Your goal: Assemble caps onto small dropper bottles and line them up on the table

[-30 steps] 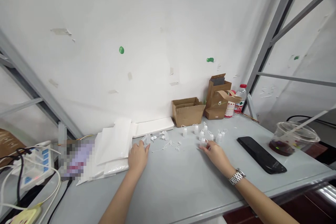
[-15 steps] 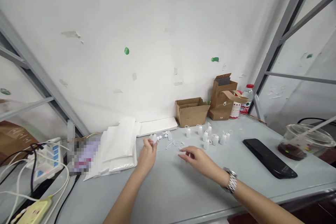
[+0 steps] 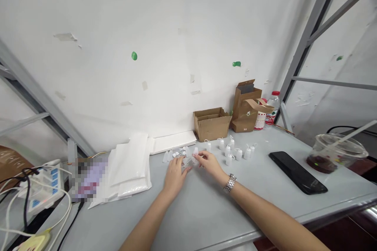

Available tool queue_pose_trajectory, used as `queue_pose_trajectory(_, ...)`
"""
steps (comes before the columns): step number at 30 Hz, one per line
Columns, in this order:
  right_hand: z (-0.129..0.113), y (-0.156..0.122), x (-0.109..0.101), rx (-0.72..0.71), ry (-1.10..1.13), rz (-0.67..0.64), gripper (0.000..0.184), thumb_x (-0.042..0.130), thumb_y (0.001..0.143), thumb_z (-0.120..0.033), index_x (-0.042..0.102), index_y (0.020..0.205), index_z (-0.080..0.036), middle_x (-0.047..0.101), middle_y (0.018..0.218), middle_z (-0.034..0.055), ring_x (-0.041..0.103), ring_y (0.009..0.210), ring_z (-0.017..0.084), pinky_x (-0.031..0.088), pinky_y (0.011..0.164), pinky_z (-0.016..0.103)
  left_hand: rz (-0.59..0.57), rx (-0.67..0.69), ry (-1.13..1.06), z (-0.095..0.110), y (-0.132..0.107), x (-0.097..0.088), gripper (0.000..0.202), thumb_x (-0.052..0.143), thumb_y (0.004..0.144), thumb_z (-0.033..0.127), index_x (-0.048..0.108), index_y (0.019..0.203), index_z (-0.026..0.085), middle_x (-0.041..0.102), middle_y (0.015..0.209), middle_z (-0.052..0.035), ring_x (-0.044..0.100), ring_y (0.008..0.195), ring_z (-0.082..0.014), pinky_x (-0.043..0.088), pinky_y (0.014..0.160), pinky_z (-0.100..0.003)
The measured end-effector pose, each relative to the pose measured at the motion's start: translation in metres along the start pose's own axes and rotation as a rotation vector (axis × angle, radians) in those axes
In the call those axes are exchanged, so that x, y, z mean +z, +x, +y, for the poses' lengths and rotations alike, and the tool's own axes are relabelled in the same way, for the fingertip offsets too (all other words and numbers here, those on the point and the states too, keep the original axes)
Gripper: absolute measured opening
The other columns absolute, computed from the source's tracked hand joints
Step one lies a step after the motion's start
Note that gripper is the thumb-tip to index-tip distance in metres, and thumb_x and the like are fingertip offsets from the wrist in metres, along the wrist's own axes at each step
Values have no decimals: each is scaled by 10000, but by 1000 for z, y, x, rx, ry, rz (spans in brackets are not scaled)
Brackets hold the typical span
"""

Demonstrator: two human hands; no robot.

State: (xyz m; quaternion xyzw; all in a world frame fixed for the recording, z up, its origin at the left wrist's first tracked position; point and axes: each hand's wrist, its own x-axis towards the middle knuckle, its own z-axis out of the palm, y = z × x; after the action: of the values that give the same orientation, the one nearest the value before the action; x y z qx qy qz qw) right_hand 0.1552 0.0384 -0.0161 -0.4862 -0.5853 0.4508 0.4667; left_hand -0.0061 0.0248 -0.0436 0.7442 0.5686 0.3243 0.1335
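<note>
My right hand (image 3: 207, 162), with a metal watch on its wrist, pinches a small translucent white plastic piece (image 3: 196, 151) above the grey table. Close by on the left is my left hand (image 3: 176, 174), palm down, with its thumb apart from its fingers. Its fingertips are near thin white loops (image 3: 186, 160), and whether they touch them is unclear. Similar tapered translucent pieces (image 3: 168, 156) and small white parts (image 3: 180, 152) lie just beyond the left fingers. To the right stand several small white bottles (image 3: 238, 154) with looped strings on top.
Behind the bottles are an open cardboard box (image 3: 212, 128), a brown paper bag (image 3: 245, 113) and a red-capped bottle (image 3: 273, 108). White packets (image 3: 129, 164) lie left. A black phone (image 3: 297, 172) and plastic cup (image 3: 332, 153) are right. Cables and a power strip (image 3: 47, 188) crowd the left edge.
My right hand has moved in toward my left hand and now pinches a small plastic piece upright. My left hand has lowered and its fingers have opened out. The view has shifted slightly.
</note>
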Motion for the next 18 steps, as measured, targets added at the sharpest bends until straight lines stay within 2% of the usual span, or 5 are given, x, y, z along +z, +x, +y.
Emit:
queue_pose_trajectory(2, 0, 0, -1, 42, 77, -15, 413, 578, 653, -551, 575, 706, -142, 541, 587, -18, 490, 449, 105, 399, 490, 249, -6, 50, 79, -3, 2, 3, 287, 493, 775, 342, 551, 1025, 214, 534, 925, -61, 503, 909, -221, 413, 801, -373)
queue_pose_trajectory(5, 0, -2, 1, 61, 142, -25, 418, 602, 623, -561, 558, 687, -150, 521, 567, -34, 491, 433, 101, 396, 485, 247, -15, 56, 106, -6, 3, 7, 206, 455, 801, 282, 596, 933, 211, 523, 873, -56, 514, 872, -213, 429, 763, -350)
queue_pose_trajectory(9, 0, -7, 7, 64, 173, -64, 406, 609, 626, -551, 557, 680, -153, 523, 601, -34, 500, 430, 93, 397, 481, 243, -3, 19, 24, -12, 3, 7, 178, 431, 805, 219, 593, 875, 192, 519, 837, -52, 544, 800, -192, 442, 741, -341)
queue_pose_trajectory(14, -1, -10, 7, 59, 209, -79, 409, 604, 632, -558, 534, 679, -158, 545, 594, -33, 511, 421, 95, 423, 482, 248, 17, 8, -89, -20, 1, 2, 228, 462, 774, 184, 595, 959, 194, 541, 801, -41, 557, 737, -176, 455, 744, -343)
queue_pose_trajectory(18, -1, -12, 7, 61, 228, -85, 410, 586, 654, -562, 525, 707, -160, 604, 630, -7, 526, 427, 99, 441, 507, 254, 14, -22, -84, -20, -1, -7, 179, 490, 755, 210, 650, 834, 190, 572, 778, -50, 560, 772, -197, 445, 760, -356)
